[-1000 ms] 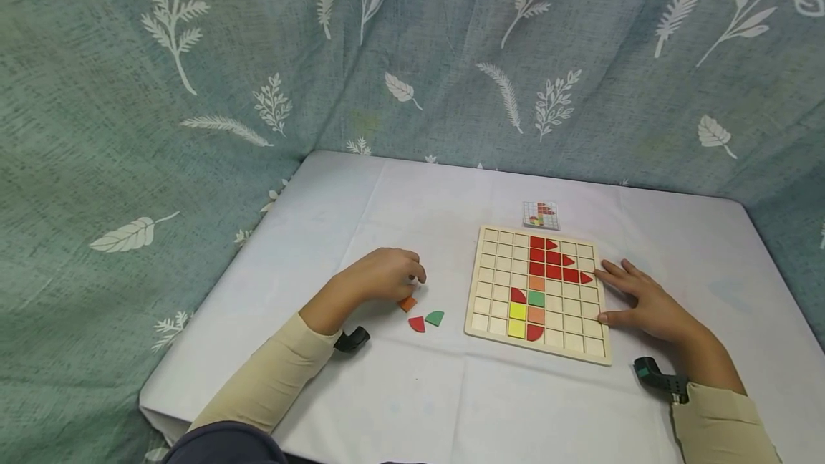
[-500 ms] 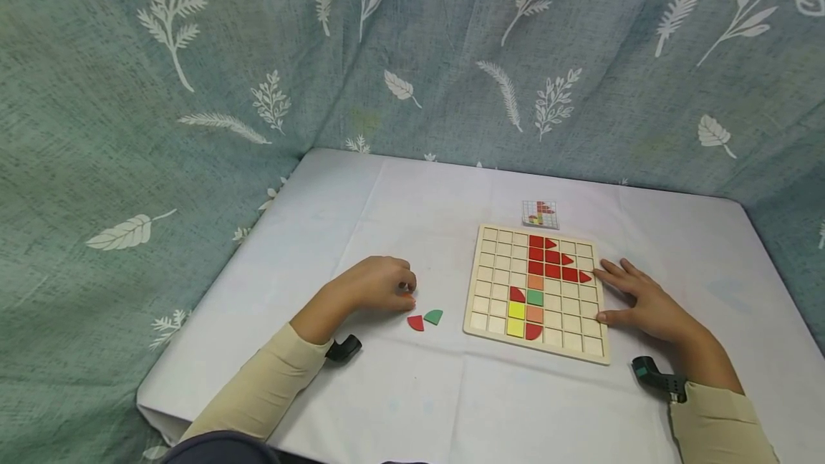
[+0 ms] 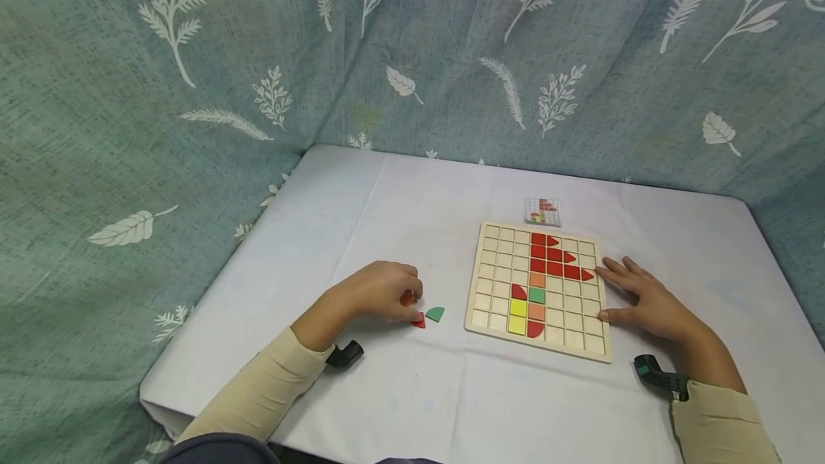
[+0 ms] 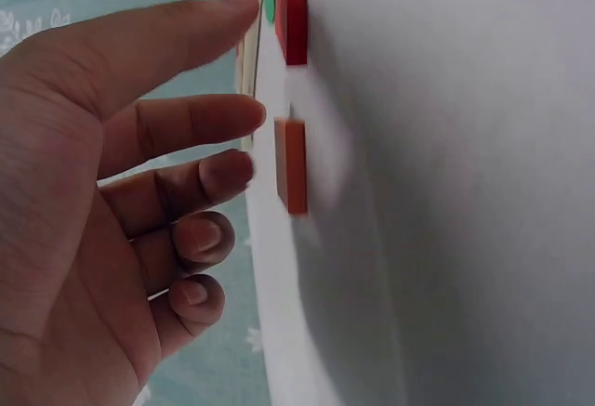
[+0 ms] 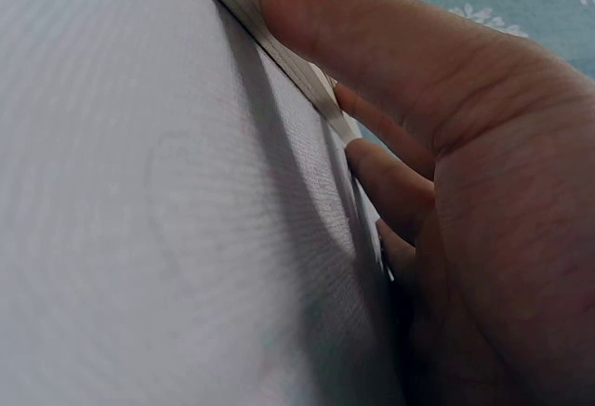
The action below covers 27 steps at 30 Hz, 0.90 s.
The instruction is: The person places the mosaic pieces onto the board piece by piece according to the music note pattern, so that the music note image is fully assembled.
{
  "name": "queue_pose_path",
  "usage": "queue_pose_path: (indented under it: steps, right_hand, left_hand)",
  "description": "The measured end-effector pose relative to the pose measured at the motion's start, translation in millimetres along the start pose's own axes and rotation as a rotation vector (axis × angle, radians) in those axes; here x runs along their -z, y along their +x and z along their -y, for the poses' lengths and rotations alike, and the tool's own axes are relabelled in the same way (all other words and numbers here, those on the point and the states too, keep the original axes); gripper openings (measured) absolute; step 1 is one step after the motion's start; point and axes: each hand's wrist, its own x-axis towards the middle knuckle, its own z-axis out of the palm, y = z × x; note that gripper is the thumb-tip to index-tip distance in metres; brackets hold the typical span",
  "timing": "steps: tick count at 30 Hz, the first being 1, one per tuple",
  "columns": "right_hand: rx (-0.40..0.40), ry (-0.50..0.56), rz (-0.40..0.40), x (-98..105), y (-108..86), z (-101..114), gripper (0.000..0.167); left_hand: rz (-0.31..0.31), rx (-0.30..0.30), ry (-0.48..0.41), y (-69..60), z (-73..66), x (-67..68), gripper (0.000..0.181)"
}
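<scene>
In the head view my left hand (image 3: 385,292) hangs just over the loose tiles, its thumb covering part of a red quarter-circle tile (image 3: 422,323). The left wrist view shows thumb and index finger apart with nothing between them. An orange square tile (image 4: 293,166) lies on the cloth just beyond those fingertips, partly hidden from the head. Beside the red tile is a green quarter-circle tile (image 3: 435,314). My right hand (image 3: 644,299) touches the right edge of a wooden grid board (image 3: 573,331) with thumb and fingers spread. Red, orange, green and yellow tiles sit in its squares.
Behind the board lies a small card (image 3: 543,211) printed with a coloured grid pattern. A white cloth (image 3: 387,407) covers the table, and a green leaf-patterned curtain (image 3: 451,56) hangs at its back and left.
My left hand first drew back and down over the orange tile, then shifted slightly right, so its thumb now overlaps the red quarter-circle. My right hand stays at the board's edge.
</scene>
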Motion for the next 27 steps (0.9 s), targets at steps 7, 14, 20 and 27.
queue_pose_path:
  steps: [7,14,20,27]
  right_hand:
    - [-0.002,-0.004,0.003,0.3,0.4,-1.4,0.104]
    - [-0.009,0.000,0.004,-1.5,0.3,-1.0,0.105]
    - [-0.010,-0.001,0.005,-1.1,0.7,1.0,0.105]
    - [-0.028,0.006,0.005,-1.6,0.4,1.9,0.106]
  left_hand:
    - [0.076,-0.013,0.046,1.5,-14.5,-9.3,0.033]
    - [0.028,-0.051,0.095,1.7,-15.8,-8.2,0.017]
    - [-0.063,-0.043,0.134,1.5,-13.2,-6.0,0.016]
    - [0.012,0.034,0.150,8.6,-31.0,-4.6,0.026]
